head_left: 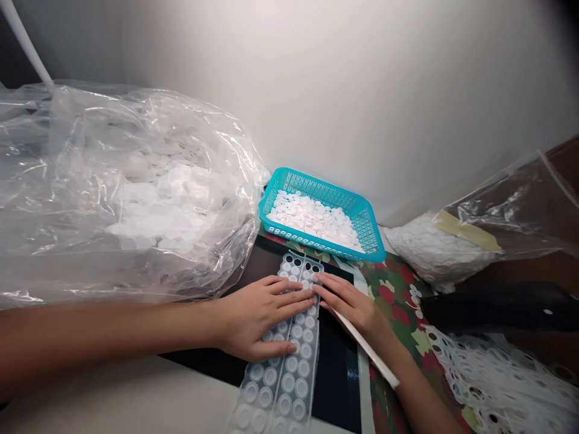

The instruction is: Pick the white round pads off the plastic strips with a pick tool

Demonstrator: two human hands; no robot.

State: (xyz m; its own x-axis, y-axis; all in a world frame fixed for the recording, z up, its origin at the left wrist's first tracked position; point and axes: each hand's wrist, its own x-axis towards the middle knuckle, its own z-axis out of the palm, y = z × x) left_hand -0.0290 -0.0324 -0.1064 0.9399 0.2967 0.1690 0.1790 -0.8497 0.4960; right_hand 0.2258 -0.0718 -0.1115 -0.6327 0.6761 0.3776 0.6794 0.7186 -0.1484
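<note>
A long translucent plastic strip (283, 386) with rows of round white discs lies on a dark mat (335, 374). My left hand (257, 316) lies flat on the strip with its fingers stretched out to the right. My right hand (350, 301) rests at the strip's right edge, fingers extended and touching the tips of the left fingers. A thin white stick (368, 349) runs under my right hand and wrist; whether the hand grips it is not visible.
A turquoise basket (366, 220) holding loose white discs stands behind the strip. A big clear bag (113, 193) of white discs fills the left. Another bag (452, 241) lies at right, with punched-out white sheets (497, 386) at lower right. A white wall stands behind.
</note>
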